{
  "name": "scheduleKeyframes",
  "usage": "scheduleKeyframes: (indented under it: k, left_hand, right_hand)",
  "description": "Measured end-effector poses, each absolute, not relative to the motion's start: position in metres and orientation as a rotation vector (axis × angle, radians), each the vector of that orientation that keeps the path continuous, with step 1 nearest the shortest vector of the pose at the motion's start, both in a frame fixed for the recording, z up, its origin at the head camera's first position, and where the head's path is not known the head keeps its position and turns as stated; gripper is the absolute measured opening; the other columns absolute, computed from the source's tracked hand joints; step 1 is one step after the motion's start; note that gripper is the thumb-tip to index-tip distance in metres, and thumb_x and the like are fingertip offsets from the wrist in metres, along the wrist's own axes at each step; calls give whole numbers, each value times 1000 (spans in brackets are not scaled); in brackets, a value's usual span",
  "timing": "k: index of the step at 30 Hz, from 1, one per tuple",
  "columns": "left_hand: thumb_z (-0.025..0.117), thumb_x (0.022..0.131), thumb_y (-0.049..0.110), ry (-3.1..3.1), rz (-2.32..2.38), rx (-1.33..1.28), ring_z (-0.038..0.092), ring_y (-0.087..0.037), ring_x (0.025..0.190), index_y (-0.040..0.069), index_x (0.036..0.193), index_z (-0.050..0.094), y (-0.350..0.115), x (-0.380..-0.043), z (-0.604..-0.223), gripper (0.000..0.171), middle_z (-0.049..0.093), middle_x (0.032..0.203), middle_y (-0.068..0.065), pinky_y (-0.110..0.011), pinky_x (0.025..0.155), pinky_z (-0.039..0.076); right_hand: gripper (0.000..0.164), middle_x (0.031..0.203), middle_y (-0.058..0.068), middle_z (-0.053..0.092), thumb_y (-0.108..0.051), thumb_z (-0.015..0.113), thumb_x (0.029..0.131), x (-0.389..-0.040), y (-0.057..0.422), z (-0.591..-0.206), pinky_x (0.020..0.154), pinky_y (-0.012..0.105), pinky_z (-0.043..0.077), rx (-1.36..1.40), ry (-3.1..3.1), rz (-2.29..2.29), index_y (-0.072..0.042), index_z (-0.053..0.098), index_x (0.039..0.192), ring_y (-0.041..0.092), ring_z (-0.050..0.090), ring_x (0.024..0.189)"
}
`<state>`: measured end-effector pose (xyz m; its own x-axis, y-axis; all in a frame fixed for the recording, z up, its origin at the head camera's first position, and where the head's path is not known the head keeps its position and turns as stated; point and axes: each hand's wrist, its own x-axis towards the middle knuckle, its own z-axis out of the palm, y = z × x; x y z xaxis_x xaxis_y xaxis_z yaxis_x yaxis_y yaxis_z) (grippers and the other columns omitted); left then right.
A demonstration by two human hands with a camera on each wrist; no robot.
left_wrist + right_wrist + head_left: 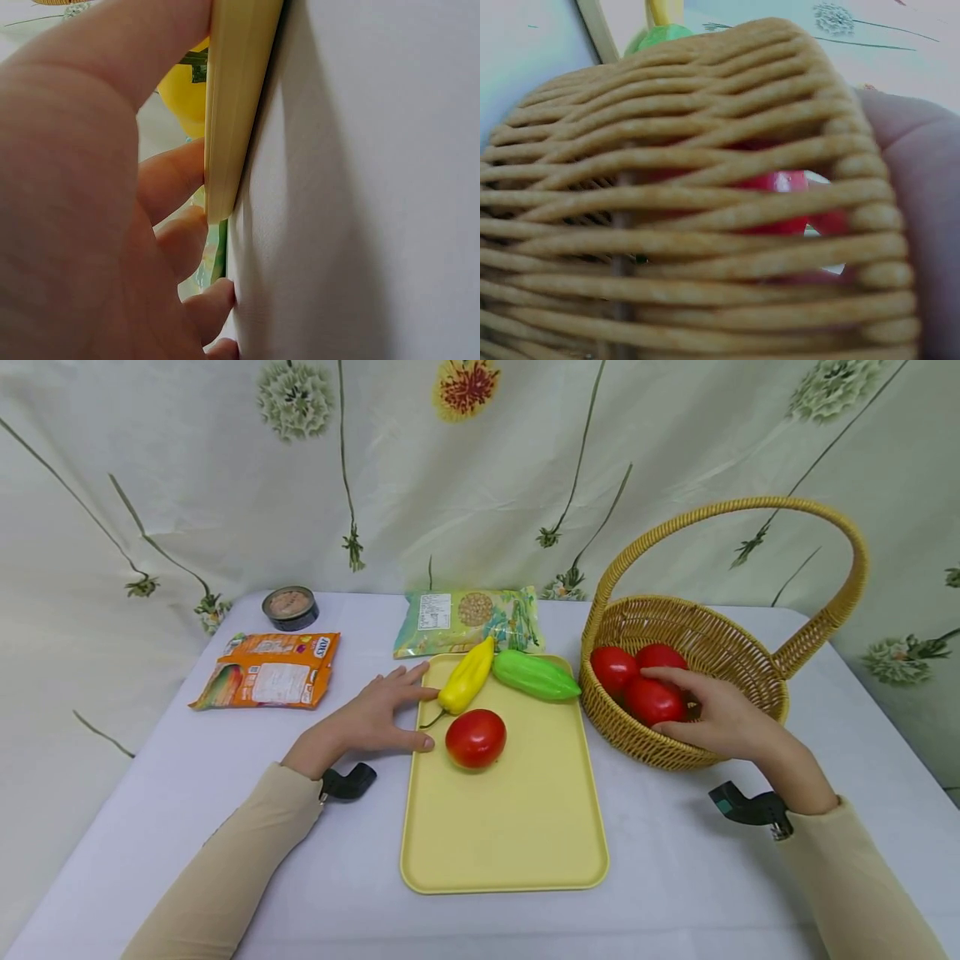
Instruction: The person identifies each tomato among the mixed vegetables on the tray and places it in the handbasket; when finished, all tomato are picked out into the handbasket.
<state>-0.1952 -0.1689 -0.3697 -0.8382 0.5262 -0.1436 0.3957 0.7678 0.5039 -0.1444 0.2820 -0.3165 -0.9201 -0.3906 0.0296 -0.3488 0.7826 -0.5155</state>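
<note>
In the head view my left hand [378, 714] rests at the left rim of a yellow tray [517, 827], fingers spread and thumb over the edge. A yellow pepper [468, 677] lies on the tray near those fingertips. Beside it are a red tomato [476, 739] and a green ridged vegetable [536, 675]. My right hand [723, 714] reaches into a wicker basket [615, 718], thumb and fingers around the front tomato [651, 700]. Two other tomatoes [613, 668] lie against it. From the right wrist, the basket's weave [682, 247] hides most of that hold.
Behind the tray lies a green snack bag [472, 622]. An orange packet [270, 671] and a small round can [290, 607] stand at the left. The basket's tall handle [738, 506] arches above the right hand. A floral cloth [465, 485] hangs at the back.
</note>
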Motion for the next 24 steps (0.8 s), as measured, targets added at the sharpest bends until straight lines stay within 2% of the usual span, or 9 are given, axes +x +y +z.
scheduleKeyframes:
  k: [12,24]
  left_hand:
    - [75,77,50,2683,680,722,9,-41,150,16,141,53,-169,-195,-370,76,15,165,-7,-65,119,3]
    - [75,77,51,2684,673,721,9,-41,150,17,141,52,-169,-197,-371,77,15,165,-7,-65,119,3]
  right_hand:
    - [69,135,24,51,-16,77,82,-146,279,-318,85,55,56,-557,2863,-801,-15,45,143,43,50,116]
    - [64,132,24,54,-14,72,85,-148,278,-320,87,55,55,-533,2823,-751,-13,44,143,42,50,117]
